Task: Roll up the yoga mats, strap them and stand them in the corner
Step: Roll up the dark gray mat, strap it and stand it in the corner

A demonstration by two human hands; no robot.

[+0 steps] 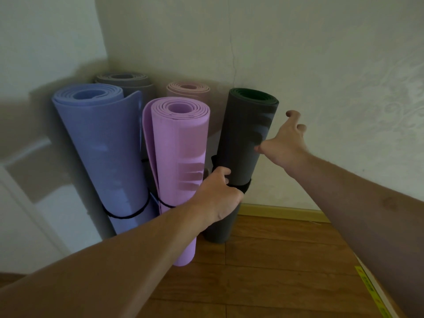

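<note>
Five rolled mats stand on end in the corner, and I take the dark grey mat [246,143] as my marker for the rest. It stands upright on the wooden floor [275,260], close against the right-hand wall [321,65], its rolled end showing a green inner face. A black strap [241,186] circles it low down.

Just left of the grey mat stands the pink mat [176,161], tightly coiled, with a thin black strap [166,204] round its lower part; its foot sits nearer me than the grey one's. Further left leans the blue mat [103,145], looser in its roll, outer flap standing a little proud, and bound by its own black strap [128,214]. Behind these, deeper in the corner, stand a grey-mauve mat [128,82] and a pale pink mat [188,89], only their tops showing.

My left hand [218,193] reaches in at the grey mat's strap, fingers curled against the mat's left side at the band; whether they actually pinch the strap I cannot tell. My right hand [284,143] is on the grey mat's right side, higher up, fingers spread and loose, thumb tip at the mat's surface, grasping nothing.

A yellowish skirting board [282,211] runs along the wall right of the grey mat.
</note>
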